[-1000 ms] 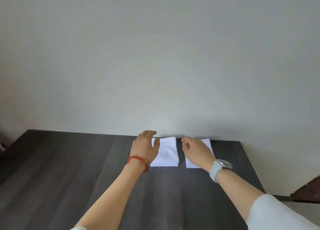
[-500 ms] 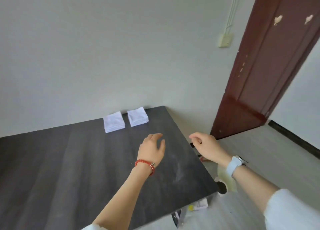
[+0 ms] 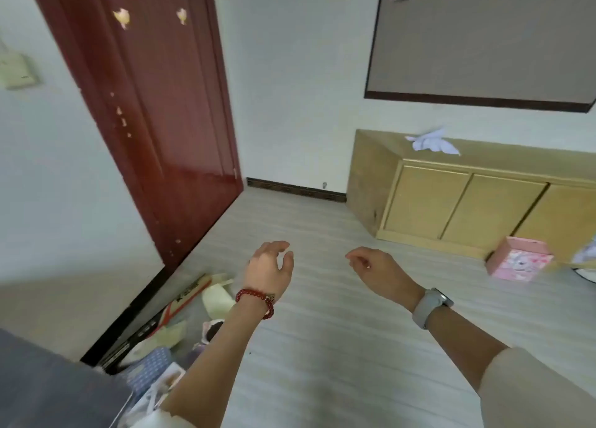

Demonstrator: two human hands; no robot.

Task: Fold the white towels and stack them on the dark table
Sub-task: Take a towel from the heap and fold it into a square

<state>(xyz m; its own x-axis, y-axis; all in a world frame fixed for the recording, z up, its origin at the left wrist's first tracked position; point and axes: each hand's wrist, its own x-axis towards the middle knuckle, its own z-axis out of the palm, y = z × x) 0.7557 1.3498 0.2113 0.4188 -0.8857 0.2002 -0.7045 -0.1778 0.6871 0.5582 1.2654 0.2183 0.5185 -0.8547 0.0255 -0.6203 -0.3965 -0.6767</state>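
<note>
- Showing only a dark corner of the tabletop (image 3: 48, 385) at lower left; no folded stack in view from here, so impossible to tell how it stands.
- Lying in a jumble on the floor just right of that corner: floor clutter (image 3: 180, 324), boxes, bags and a pale soft item. Risking a trip or a kicked item if stepping close to the tabletop edge.
- Standing behind the clutter: red door (image 3: 145, 105), shut as far as visible.
- Hanging above the floor, left hand (image 3: 269, 274) with fingers loosely curled, holding nothing; red bead bracelet (image 3: 256, 300) at the wrist.
- Hanging to its right, well apart, right hand (image 3: 375, 271) likewise loosely curled and holding nothing; grey watch (image 3: 430, 308) at the wrist.
- Sitting on top of the wooden cabinet (image 3: 451, 201) by the far wall: a crumpled white towel (image 3: 432, 142), unfolded, well apart from both hands.
- Judging next step as fetching that towel; grabbing at one corner likely leaving the rest dragging or dropping onto the floor.
- Resting on the floor at the cabinet's foot: pink box (image 3: 519, 263), a possible obstacle underfoot near the reach.
</note>
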